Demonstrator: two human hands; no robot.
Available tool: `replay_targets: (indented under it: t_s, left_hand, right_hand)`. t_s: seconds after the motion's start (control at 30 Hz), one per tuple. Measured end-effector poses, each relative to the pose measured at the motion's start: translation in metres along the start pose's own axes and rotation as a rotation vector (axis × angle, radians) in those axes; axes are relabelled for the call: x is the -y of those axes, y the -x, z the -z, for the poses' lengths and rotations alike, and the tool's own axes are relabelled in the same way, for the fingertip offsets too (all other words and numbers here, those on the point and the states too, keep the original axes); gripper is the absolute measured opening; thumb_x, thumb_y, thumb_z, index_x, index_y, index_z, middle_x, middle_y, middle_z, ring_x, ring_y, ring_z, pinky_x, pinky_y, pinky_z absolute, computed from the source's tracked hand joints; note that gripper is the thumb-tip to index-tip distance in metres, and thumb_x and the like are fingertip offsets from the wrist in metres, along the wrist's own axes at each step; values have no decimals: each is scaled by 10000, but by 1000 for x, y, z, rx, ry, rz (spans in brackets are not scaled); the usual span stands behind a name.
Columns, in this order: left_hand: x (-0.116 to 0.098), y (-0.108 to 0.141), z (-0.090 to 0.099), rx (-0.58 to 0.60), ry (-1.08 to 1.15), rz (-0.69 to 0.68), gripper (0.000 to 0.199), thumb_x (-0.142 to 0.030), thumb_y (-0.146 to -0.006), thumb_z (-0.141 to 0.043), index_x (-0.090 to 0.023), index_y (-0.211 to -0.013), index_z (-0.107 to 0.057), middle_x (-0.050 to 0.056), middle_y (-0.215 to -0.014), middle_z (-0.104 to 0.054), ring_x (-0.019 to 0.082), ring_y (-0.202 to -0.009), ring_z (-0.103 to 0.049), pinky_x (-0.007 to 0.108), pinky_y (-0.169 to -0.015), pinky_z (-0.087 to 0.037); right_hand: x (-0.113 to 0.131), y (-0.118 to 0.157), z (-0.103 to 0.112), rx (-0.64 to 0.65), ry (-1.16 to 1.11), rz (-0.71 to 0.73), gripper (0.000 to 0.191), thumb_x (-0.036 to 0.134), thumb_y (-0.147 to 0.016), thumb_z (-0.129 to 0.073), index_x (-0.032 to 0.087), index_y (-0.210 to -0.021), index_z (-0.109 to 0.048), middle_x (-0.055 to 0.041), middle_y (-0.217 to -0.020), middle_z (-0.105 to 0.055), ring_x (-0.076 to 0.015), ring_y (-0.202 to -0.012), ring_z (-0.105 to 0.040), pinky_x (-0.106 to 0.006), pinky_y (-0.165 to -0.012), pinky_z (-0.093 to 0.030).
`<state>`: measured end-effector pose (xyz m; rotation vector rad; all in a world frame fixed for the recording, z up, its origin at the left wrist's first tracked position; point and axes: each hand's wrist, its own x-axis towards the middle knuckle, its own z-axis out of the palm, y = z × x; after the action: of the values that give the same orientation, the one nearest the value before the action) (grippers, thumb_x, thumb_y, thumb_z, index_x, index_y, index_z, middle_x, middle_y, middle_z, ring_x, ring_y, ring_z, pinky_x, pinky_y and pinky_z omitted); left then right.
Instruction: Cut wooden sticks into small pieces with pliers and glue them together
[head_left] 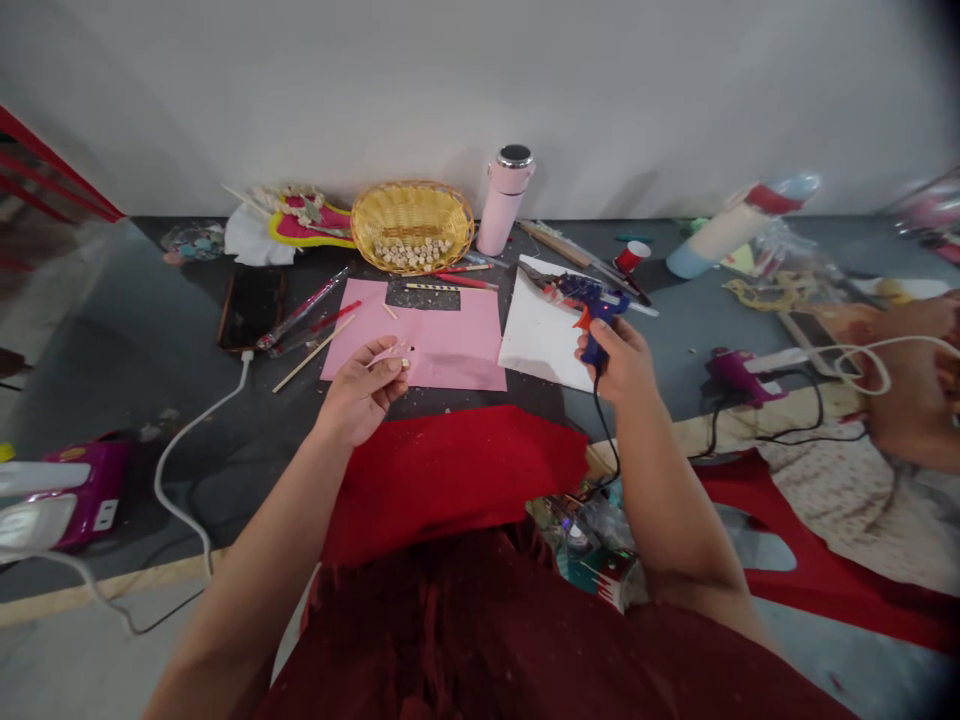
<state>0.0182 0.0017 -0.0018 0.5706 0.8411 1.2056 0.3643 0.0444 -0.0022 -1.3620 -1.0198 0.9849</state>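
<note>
My left hand [361,392] pinches a small pale piece [406,362] between thumb and fingers, above the near left part of a pink paper sheet [457,345]; its exact kind is too small to make out. My right hand [621,362] is closed around the grip of a blue hot glue gun [595,345] with an orange trigger. The gun's nozzle points left, over a white sheet [536,340], and its black cord hangs down past my wrist. Behind the pink paper, a yellow wicker basket [401,215] holds several small pale cubes [420,254].
Along the wall stand a pink bottle [501,205] and a leaning white-blue bottle [709,240]. A phone [253,308] lies at left, near thin sticks [315,353] and a purple power strip [90,495]. Red cloth [457,460] covers the front edge. Another person's arm [911,360] reaches in at right.
</note>
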Motion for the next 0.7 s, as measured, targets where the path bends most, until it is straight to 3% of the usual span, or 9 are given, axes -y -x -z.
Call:
replay_targets:
  t_s: [0.13,0.2,0.4,0.7]
  left_hand:
    - [1,0,2,31,-7,-16,467,-139,-688,-755,-182,-1105,-549,2,-745,-659,77,-630,-616,161,-586,-527]
    - [1,1,2,61,-10,-18,475,-146,-693,-756,-187,-1117,-546,-2,-743,-654,79,-641,-617,162,-591,-527]
    - [0,4,1,123,-1,-20,492,-152,-683,-773,-188,-1118,-545,-13,-736,-637,76,-646,-601,158,-582,-518]
    - [-2,5,-1,110,1,-16,514,-148,-677,-782,-175,-1134,-547,-11,-731,-649,77,-623,-611,161,-575,-528]
  right_hand:
    - [6,34,-29,229,-145,-89,260,325,-731,-689,225,-936,-566,4,-847,-590,-92,-648,-547,-203,-512,-438]
    - [6,53,-44,331,-157,-45,233,328,-788,-644,227,-983,-564,-26,-950,-614,-104,-687,-553,-230,-543,-452]
    - [11,93,-71,609,-178,18,185,356,-904,-526,208,-1016,-527,-45,-953,-582,-97,-634,-502,-275,-565,-424]
    - [14,106,-83,755,-240,12,157,366,-941,-467,230,-1019,-465,-27,-910,-518,-99,-631,-448,-294,-586,-401]
